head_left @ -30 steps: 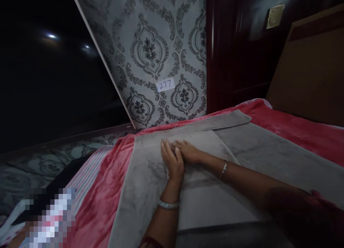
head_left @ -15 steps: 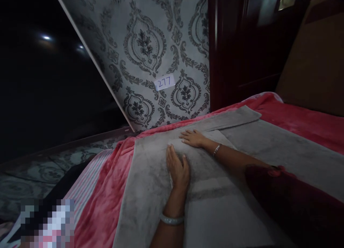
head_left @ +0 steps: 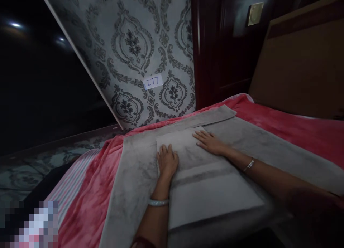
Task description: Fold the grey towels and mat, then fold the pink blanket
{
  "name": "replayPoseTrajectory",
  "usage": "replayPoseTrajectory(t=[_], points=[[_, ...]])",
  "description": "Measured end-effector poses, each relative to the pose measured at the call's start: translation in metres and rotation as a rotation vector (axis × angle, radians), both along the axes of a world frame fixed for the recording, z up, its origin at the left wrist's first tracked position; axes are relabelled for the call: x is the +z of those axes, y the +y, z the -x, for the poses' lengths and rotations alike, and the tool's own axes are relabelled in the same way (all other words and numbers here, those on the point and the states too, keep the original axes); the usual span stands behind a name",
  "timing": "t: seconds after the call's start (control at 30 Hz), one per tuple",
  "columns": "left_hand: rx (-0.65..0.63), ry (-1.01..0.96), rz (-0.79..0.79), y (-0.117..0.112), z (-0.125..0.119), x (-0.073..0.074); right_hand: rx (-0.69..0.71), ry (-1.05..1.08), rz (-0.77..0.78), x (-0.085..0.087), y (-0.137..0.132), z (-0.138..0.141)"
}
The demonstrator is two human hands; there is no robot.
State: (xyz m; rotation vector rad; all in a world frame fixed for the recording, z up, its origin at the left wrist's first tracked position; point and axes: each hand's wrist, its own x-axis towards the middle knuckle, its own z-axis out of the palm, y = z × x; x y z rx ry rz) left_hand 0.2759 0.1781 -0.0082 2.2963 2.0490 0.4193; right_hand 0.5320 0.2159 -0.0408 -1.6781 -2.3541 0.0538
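Observation:
A grey towel (head_left: 268, 147) lies spread over a pink blanket (head_left: 91, 212) on a bed. On top of it rests a folded grey towel panel (head_left: 212, 190). My left hand (head_left: 167, 160) lies flat and open on the left edge of the folded panel, fingers stretched toward the wall. My right hand (head_left: 209, 141) lies flat and open on the panel's far right part, fingers pointing left. Each wrist wears a bangle.
A patterned grey wall with a paper label reading 277 (head_left: 153, 82) stands behind the bed. A dark wooden cabinet (head_left: 220, 54) and a brown headboard (head_left: 301, 69) are at the right. Striped fabric (head_left: 72, 176) shows at the bed's left edge.
My hands, first together at the panel's far edge, have slid apart; the right has moved to the right and the left sits on the left edge.

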Motion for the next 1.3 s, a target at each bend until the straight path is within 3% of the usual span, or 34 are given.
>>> replayPoseTrajectory(t=[0.1, 0.2, 0.3, 0.4, 0.5, 0.57, 0.77, 1.0, 1.17, 1.3], points=[[-0.008, 0.013, -0.008, 0.001, 0.001, -0.001, -0.168, 0.005, 0.112, 0.008, -0.007, -0.025], [-0.029, 0.0, -0.049, 0.002, 0.002, 0.002, -0.265, -0.008, 0.071, 0.02, -0.032, -0.017], [-0.062, -0.033, -0.109, -0.002, 0.001, 0.006, -0.144, -0.017, -0.016, 0.024, -0.07, 0.015], [-0.158, -0.005, -0.167, -0.014, -0.001, 0.009, -0.019, -0.028, 0.004, 0.017, -0.101, 0.045], [-0.377, 0.098, -0.086, -0.032, -0.005, 0.006, 0.004, -0.02, 0.006, 0.008, -0.113, 0.056], [-0.438, 0.142, -0.005, -0.044, -0.004, 0.002, 0.007, -0.014, -0.002, 0.005, -0.113, 0.056], [-0.408, 0.184, 0.002, -0.065, 0.024, -0.008, 0.011, -0.003, -0.006, 0.003, -0.118, 0.035], [-0.312, 0.099, 0.008, -0.097, 0.079, -0.026, -0.147, 0.045, 0.05, -0.015, -0.149, -0.022], [-0.182, -0.118, 0.021, -0.124, 0.095, -0.032, -0.218, 0.118, 0.015, -0.028, -0.179, -0.046], [-0.096, -0.524, 0.014, -0.143, 0.092, -0.029, -0.221, 0.176, -0.036, -0.034, -0.198, -0.049]])
